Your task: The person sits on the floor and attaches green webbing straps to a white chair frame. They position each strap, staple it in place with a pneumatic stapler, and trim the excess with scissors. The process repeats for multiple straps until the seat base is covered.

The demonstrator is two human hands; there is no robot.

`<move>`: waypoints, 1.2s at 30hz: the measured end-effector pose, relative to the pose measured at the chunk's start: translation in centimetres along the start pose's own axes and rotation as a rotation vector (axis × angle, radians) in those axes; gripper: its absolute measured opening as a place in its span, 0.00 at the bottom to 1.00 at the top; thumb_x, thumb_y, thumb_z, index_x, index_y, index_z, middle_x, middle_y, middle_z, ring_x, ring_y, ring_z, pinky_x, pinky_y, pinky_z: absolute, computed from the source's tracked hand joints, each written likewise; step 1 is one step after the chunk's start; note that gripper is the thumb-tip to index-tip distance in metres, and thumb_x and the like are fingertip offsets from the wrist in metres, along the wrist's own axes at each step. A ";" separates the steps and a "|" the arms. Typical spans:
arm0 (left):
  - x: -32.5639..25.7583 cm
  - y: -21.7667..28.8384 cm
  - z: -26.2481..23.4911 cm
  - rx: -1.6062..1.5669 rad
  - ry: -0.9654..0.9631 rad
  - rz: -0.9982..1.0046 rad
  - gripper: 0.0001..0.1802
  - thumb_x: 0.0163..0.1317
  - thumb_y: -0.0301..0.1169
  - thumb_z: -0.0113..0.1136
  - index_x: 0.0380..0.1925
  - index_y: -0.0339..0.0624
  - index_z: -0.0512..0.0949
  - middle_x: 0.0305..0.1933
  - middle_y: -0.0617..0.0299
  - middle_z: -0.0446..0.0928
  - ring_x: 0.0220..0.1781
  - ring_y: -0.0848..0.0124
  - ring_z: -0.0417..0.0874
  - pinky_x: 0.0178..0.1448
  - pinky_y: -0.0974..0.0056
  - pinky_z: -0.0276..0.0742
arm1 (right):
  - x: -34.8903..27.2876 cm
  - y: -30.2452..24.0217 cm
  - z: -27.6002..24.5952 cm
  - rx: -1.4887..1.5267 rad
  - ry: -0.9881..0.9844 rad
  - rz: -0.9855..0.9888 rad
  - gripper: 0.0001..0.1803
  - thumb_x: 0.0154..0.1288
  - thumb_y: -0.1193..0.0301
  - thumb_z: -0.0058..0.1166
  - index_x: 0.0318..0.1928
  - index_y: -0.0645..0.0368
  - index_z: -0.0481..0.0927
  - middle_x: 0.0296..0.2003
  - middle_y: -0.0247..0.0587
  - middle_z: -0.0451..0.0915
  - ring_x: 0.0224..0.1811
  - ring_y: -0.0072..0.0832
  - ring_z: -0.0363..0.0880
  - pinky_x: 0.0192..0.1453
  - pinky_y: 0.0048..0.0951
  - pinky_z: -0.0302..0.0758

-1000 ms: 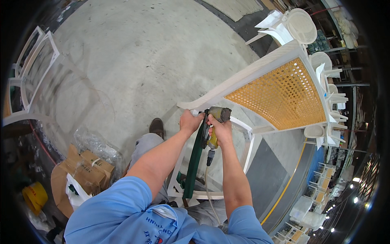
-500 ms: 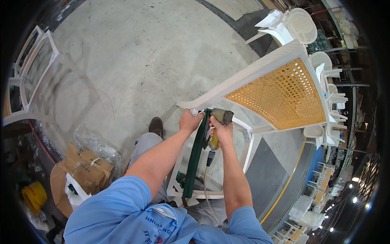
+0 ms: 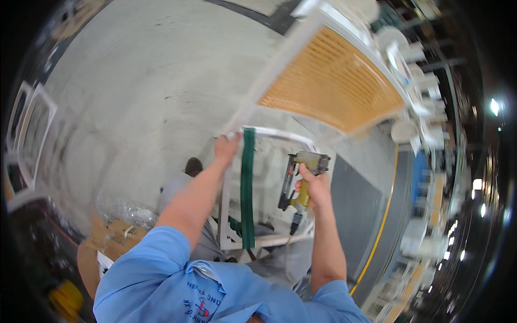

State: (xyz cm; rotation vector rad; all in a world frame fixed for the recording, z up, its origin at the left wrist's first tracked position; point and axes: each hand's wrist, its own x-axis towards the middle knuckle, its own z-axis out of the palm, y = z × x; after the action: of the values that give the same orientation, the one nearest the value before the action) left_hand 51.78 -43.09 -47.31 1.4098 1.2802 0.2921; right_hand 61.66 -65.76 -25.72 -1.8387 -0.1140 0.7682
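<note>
A white wooden chair frame (image 3: 224,218) lies tipped in front of me, its woven cane backrest (image 3: 334,81) spreading to the far right. One dark green webbing strap (image 3: 247,188) spans the seat opening from the far rail to the near rail. At the far left corner, beside the strap's end, my left hand (image 3: 226,147) is closed around the frame. My right hand (image 3: 318,187) grips a yellow and black air staple gun (image 3: 310,160) by its handle, held above the seat opening and apart from the strap. An air hose fitting (image 3: 295,219) hangs below the handle.
Another white chair frame (image 3: 36,140) stands at the left. Near my left side are a cardboard box (image 3: 121,237), clear plastic wrap (image 3: 129,212) and a yellow bucket (image 3: 67,300). Pale chairs (image 3: 406,132) line the right, beyond a yellow floor line (image 3: 385,226).
The staple gun in my right hand has moved off the strap's far end, to the right and nearer me. My left hand stays by that corner; the strap now shows along its length.
</note>
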 end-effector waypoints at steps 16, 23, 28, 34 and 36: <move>-16.9 -7.0 -0.2 -0.103 -0.283 -0.387 0.12 0.63 0.27 0.58 0.46 0.40 0.72 0.29 0.58 0.73 0.23 0.64 0.75 0.27 0.58 0.72 | -40.1 21.8 -30.9 0.456 0.799 0.355 0.21 0.72 0.57 0.64 0.54 0.60 0.78 0.38 0.36 0.79 0.26 0.28 0.80 0.25 0.29 0.77; -13.5 -4.6 4.0 -0.354 -0.388 -0.272 0.19 0.64 0.30 0.67 0.52 0.38 0.72 0.32 0.58 0.74 0.28 0.65 0.76 0.26 0.59 0.74 | -40.5 33.8 -30.6 0.802 0.656 0.412 0.22 0.71 0.55 0.64 0.53 0.58 0.78 0.38 0.38 0.82 0.29 0.32 0.85 0.27 0.33 0.82; -11.0 0.7 1.4 0.076 -0.049 0.419 0.38 0.64 0.38 0.66 0.72 0.36 0.65 0.57 0.49 0.78 0.59 0.58 0.79 0.64 0.52 0.73 | -38.0 35.7 -31.1 0.601 0.663 0.451 0.19 0.73 0.55 0.63 0.51 0.55 0.80 0.37 0.38 0.81 0.34 0.34 0.83 0.39 0.39 0.83; -19.5 -0.4 0.4 0.047 -0.501 0.120 0.35 0.67 0.31 0.62 0.72 0.37 0.62 0.55 0.47 0.77 0.34 0.60 0.85 0.38 0.60 0.83 | -42.5 35.4 -31.2 -0.299 1.015 0.609 0.15 0.70 0.64 0.64 0.49 0.63 0.85 0.35 0.37 0.83 0.37 0.28 0.81 0.41 0.31 0.78; -23.6 -1.3 1.8 -0.094 -0.630 -0.196 0.33 0.69 0.29 0.60 0.71 0.37 0.62 0.54 0.47 0.76 0.30 0.59 0.85 0.33 0.59 0.84 | -43.4 34.0 -31.5 -0.582 1.142 0.382 0.19 0.68 0.65 0.66 0.53 0.65 0.84 0.45 0.42 0.85 0.46 0.29 0.84 0.53 0.35 0.80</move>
State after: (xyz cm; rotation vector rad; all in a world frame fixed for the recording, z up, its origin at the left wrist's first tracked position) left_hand 43.71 -63.23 -37.78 1.1534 0.8551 -0.2138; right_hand 35.53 -123.49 -29.38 -2.6314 0.8422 -0.2058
